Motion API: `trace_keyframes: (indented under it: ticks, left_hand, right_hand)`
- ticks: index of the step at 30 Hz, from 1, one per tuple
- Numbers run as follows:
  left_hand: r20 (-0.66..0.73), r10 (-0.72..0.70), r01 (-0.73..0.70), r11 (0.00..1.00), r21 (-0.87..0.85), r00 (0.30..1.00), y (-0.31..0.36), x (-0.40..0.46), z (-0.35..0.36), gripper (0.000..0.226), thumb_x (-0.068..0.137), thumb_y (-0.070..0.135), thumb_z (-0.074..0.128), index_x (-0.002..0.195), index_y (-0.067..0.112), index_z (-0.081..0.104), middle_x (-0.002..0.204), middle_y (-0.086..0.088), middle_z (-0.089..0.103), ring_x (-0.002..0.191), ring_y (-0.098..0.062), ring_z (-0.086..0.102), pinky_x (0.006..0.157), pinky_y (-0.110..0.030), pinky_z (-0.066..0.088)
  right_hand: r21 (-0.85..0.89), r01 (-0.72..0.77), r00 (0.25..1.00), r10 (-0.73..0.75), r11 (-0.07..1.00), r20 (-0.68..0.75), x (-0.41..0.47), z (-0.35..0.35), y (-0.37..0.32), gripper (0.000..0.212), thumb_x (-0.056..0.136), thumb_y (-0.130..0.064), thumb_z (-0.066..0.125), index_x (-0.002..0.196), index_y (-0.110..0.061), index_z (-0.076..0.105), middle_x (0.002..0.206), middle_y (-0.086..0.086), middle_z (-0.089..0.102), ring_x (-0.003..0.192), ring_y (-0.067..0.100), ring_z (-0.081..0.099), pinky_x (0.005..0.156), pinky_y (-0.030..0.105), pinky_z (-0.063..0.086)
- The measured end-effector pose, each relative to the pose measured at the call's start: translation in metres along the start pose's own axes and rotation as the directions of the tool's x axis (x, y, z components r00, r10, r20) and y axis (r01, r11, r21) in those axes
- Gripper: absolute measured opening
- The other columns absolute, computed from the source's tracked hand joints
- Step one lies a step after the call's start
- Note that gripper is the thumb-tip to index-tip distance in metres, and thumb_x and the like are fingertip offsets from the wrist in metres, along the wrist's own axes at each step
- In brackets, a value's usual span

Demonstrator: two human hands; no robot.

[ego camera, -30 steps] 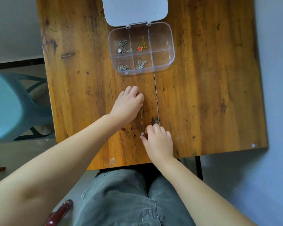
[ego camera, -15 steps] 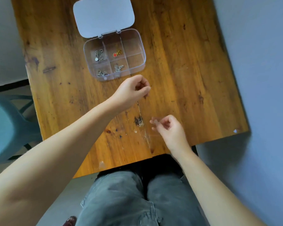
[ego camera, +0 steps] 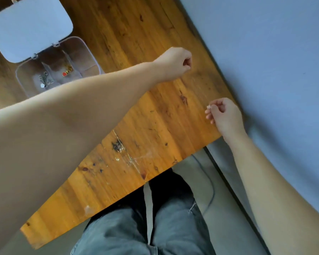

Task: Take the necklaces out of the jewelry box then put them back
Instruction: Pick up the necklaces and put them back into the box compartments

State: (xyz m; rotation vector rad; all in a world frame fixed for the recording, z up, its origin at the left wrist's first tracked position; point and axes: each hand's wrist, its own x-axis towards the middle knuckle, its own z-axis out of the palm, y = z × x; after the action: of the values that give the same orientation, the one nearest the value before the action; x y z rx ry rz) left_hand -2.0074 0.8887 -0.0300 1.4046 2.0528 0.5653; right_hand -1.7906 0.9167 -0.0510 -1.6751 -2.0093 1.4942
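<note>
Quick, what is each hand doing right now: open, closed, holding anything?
Left hand: closed in a pinch above the table; the chain itself is too fine to see.
Right hand: fingers pinched shut on a small pale pendant.

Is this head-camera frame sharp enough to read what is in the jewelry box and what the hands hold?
Head view: tilted and softly motion-blurred; jewelry box contents smear into a red pendant and silver tangle, left forearm covering the near compartments. Right hand pinches a tiny pale charm; chain toward the closed left hand unresolvable. Even light, no glare.
</note>
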Motion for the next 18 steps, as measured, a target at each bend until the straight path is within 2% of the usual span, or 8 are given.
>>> trace_keyframes:
  ticks: [5,9,11,13,16,18]
  left_hand:
    - [0.009,-0.029,0.027,0.979,0.204,1.000,-0.009,0.020,0.024,0.016,0.092,0.011,0.046,0.100,0.012,0.060,0.111,-0.010,0.058,0.098,-0.026,0.055,0.070,-0.033,0.041]
    - [-0.045,0.011,0.001,0.966,0.258,0.999,-0.020,0.016,0.029,0.014,0.091,0.012,0.049,0.103,0.012,0.057,0.115,-0.011,0.051,0.107,-0.026,0.047,0.078,-0.037,0.046]
    - [-0.097,0.031,-0.010,0.978,0.210,0.995,-0.025,0.009,0.024,0.022,0.091,0.016,0.052,0.114,0.014,0.055,0.120,-0.010,0.049,0.113,-0.025,0.044,0.083,-0.034,0.046]
    - [-0.157,0.030,-0.013,0.994,0.107,0.987,-0.032,-0.006,0.011,0.028,0.091,0.020,0.054,0.119,0.015,0.052,0.121,-0.009,0.050,0.112,-0.023,0.046,0.082,-0.030,0.043]
    - [-0.275,-0.024,0.014,0.999,-0.038,0.961,-0.055,-0.047,-0.021,0.024,0.091,0.019,0.054,0.115,0.014,0.055,0.110,-0.009,0.055,0.099,-0.020,0.053,0.080,-0.030,0.047]
    - [-0.367,-0.101,0.075,0.994,-0.085,0.925,-0.081,-0.082,-0.046,0.020,0.092,0.016,0.052,0.112,0.013,0.057,0.105,-0.008,0.058,0.092,-0.016,0.053,0.074,-0.025,0.047]
  right_hand:
    - [-0.289,0.070,0.991,-0.098,0.955,-0.086,0.011,0.007,0.012,0.006,0.094,-0.016,0.050,0.091,-0.019,0.054,0.074,-0.012,0.053,0.065,0.001,0.051,0.050,0.016,0.035]
    - [-0.368,0.036,0.994,-0.071,0.929,-0.083,0.006,0.010,0.011,0.008,0.095,-0.015,0.049,0.098,-0.013,0.055,0.084,-0.002,0.056,0.076,0.012,0.054,0.056,0.018,0.037]
    - [-0.362,0.009,0.995,-0.046,0.932,-0.092,0.004,0.009,0.004,0.013,0.095,-0.015,0.047,0.105,-0.013,0.056,0.093,0.001,0.058,0.084,0.015,0.055,0.062,0.019,0.039]
    - [-0.348,0.002,0.993,-0.044,0.938,-0.110,0.004,0.009,-0.008,0.020,0.096,-0.014,0.044,0.112,-0.014,0.056,0.102,0.003,0.060,0.085,0.013,0.055,0.065,0.017,0.040]
    - [-0.320,0.054,0.995,-0.079,0.946,-0.067,0.010,0.020,-0.044,0.023,0.096,-0.012,0.043,0.113,-0.017,0.057,0.106,0.001,0.060,0.075,0.003,0.053,0.052,0.007,0.035]
    - [-0.296,0.123,0.992,-0.128,0.947,0.001,0.019,0.041,-0.077,0.021,0.096,-0.013,0.044,0.110,-0.020,0.058,0.106,0.001,0.062,0.078,0.006,0.057,0.053,0.008,0.038]
